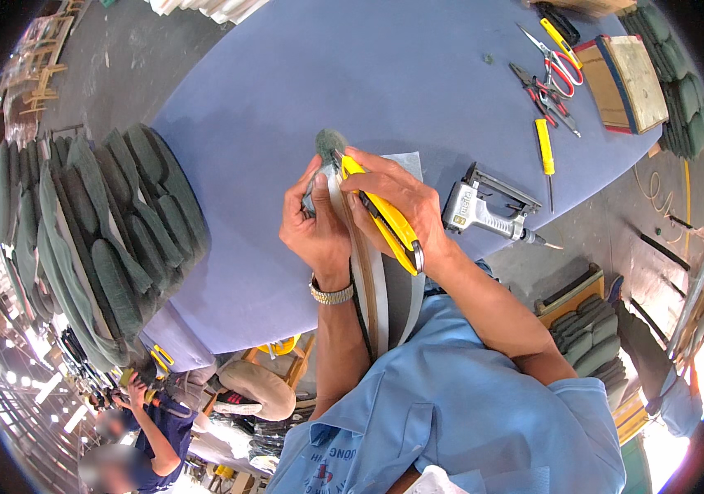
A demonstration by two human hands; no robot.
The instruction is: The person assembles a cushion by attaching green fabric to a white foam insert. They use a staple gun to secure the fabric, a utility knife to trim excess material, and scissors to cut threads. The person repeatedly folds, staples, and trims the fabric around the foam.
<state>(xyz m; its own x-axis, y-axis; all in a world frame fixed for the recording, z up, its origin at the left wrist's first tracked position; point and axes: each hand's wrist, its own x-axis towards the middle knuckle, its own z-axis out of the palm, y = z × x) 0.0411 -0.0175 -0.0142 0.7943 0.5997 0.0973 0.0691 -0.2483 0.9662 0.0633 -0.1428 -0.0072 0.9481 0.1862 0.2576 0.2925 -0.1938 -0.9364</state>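
My right hand (pixel 409 202) is closed around a yellow utility knife (pixel 393 226), whose front end points away from me at the far end of a long, narrow padded piece (pixel 375 292). That piece runs from my body up between my hands, with pale edges, a brown strip along its middle and dark green fabric (pixel 331 142) at its tip. My left hand (pixel 319 235) grips the piece near that tip, thumb along its side. The knife's blade tip is too small to make out against the green fabric.
A blue-covered table (pixel 245 107) lies under my hands. To the right rest a staple gun (pixel 475 207), a yellow-handled screwdriver (pixel 544 148), pliers (pixel 543 97), red-handled scissors (pixel 562 70) and a box (pixel 628 86). Green padded pieces (pixel 113 230) are stacked left. A person (pixel 158 436) works lower left.
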